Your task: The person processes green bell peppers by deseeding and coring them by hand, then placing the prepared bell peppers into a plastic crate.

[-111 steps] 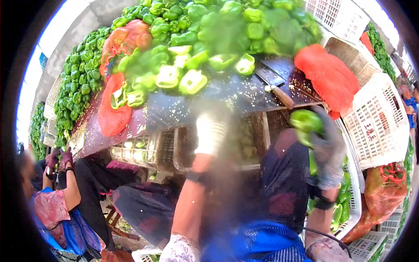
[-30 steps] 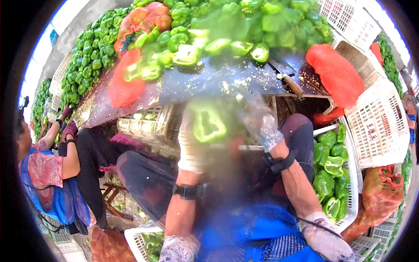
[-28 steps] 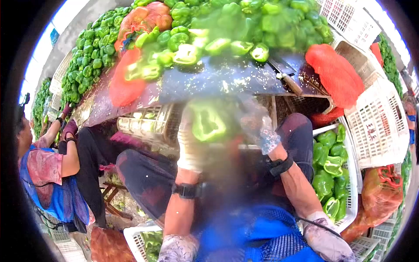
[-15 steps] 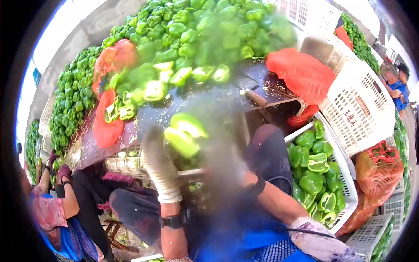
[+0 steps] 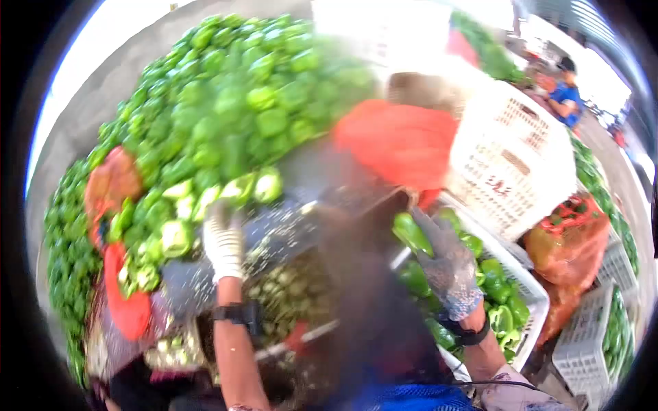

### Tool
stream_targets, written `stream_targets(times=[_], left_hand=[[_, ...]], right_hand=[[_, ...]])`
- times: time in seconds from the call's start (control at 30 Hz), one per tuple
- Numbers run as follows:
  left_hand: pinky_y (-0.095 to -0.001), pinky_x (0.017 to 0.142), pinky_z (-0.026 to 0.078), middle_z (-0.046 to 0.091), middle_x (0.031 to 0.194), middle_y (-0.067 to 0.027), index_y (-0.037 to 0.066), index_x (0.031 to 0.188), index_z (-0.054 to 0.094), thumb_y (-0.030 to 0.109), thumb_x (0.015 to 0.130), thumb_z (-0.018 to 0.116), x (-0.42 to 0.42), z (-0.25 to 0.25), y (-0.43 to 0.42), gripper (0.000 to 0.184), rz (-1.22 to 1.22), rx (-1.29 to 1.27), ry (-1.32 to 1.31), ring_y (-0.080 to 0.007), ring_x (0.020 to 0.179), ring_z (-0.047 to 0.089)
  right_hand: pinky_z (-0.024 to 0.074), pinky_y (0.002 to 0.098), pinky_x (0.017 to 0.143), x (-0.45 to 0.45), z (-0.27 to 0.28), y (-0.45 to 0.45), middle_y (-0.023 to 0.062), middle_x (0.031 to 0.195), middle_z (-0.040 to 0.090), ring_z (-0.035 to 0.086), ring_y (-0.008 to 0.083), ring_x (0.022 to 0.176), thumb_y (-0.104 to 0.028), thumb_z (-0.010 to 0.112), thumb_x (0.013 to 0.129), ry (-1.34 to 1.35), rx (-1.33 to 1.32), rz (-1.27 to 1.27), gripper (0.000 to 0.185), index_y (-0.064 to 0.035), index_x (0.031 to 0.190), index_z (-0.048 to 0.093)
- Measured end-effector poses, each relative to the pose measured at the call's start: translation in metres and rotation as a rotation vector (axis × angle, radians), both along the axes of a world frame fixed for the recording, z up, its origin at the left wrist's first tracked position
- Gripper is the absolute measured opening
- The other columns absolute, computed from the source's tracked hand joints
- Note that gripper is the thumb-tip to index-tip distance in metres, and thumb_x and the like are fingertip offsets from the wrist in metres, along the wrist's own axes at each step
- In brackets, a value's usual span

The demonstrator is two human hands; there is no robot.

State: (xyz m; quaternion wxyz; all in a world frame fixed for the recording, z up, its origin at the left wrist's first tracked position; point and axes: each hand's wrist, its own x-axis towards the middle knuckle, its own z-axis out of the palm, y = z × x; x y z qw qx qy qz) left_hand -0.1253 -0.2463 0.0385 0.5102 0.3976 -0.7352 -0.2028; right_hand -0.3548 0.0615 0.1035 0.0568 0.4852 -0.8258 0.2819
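My left hand (image 5: pixel 223 243), in a white glove with a dark band at the wrist, reaches over the dark work surface (image 5: pixel 267 229). Its blurred fingers look stretched out towards a cut green bell pepper (image 5: pixel 208 201), at or touching it. Over the white crate (image 5: pixel 534 301) at the right is my right hand (image 5: pixel 445 257), in a grey glove. A green bell pepper (image 5: pixel 410 233) is held along its fingers, above the crate's near-left corner. Whole and cut-open peppers (image 5: pixel 504 318) lie inside that crate. A dark blur hides the middle of the view.
A large heap of green peppers (image 5: pixel 205 103) covers the back. Red mesh (image 5: pixel 397 144) lies beside a tilted white crate (image 5: pixel 514 161). A filled mesh sack (image 5: pixel 569 240) stands at the right. Below the surface is a container of pepper scraps (image 5: pixel 291 294). A person in blue (image 5: pixel 567 96) is farther off.
The view has swung to the right. My right hand has moved from the blurred middle to over the crate with a pepper. My left hand has reached forward to the cut peppers.
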Motion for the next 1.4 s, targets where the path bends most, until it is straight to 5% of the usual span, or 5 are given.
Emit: stream_targets(times=[0.5, 0.73, 0.9, 1.17, 1.4], left_hand=[[-0.0420, 0.088, 0.047, 0.057, 0.112, -0.0200, 0.006, 0.108, 0.061, 0.012, 0.066, 0.074, 0.004, -0.002, -0.007, 0.044, 0.227, 0.054, -0.708, -0.0395, 0.098, 0.058], [-0.0391, 0.089, 0.045, 0.055, 0.114, -0.0189, 0.001, 0.112, 0.055, 0.000, 0.065, 0.070, 0.043, -0.037, 0.063, 0.049, 0.091, 0.054, -0.423, -0.0364, 0.101, 0.055], [-0.0335, 0.087, 0.047, 0.055, 0.113, -0.0104, 0.002, 0.119, 0.049, -0.007, 0.073, 0.064, 0.071, -0.061, 0.109, 0.050, -0.205, 0.365, 0.398, -0.0268, 0.098, 0.056], [-0.0480, 0.092, 0.045, 0.042, 0.135, -0.0133, 0.009, 0.132, 0.044, 0.054, 0.086, 0.053, 0.090, -0.032, 0.160, 0.065, -0.383, 1.042, 1.139, -0.0312, 0.114, 0.050], [-0.0546, 0.104, 0.036, 0.041, 0.140, -0.0194, 0.008, 0.139, 0.039, 0.055, 0.087, 0.048, 0.086, 0.005, 0.184, 0.070, -0.685, 1.112, 1.264, -0.0335, 0.126, 0.043]], right_hand=[[0.0528, 0.0404, 0.074, 0.054, -0.015, -0.076, 0.0143, 0.100, 0.061, 0.061, 0.0314, 0.093, -0.018, 0.055, 0.085, 0.010, -0.058, 0.535, 0.033, -0.0058, 0.115, 0.053], [0.0523, 0.0458, 0.065, 0.149, -0.058, -0.201, 0.0167, 0.097, 0.060, 0.062, 0.0331, 0.079, -0.017, 0.060, 0.080, 0.424, 0.189, 0.606, 0.056, -0.0079, 0.132, 0.044], [0.0507, 0.0436, 0.080, 0.158, -0.090, -0.199, 0.0171, 0.104, 0.062, 0.063, 0.0341, 0.093, -0.015, 0.064, 0.076, -0.089, 0.188, 0.855, 0.056, -0.0109, 0.129, 0.048], [0.0494, 0.0380, 0.089, 0.157, -0.072, -0.152, 0.0147, 0.117, 0.063, 0.062, 0.0272, 0.103, -0.030, 0.062, 0.084, -0.912, 0.235, 1.055, 0.045, -0.0087, 0.124, 0.058], [0.0474, 0.0450, 0.093, 0.198, -0.085, -0.117, 0.0137, 0.127, 0.055, 0.060, 0.0288, 0.106, -0.042, 0.053, 0.089, 0.221, 0.097, 0.983, 0.047, -0.0195, 0.131, 0.050]])
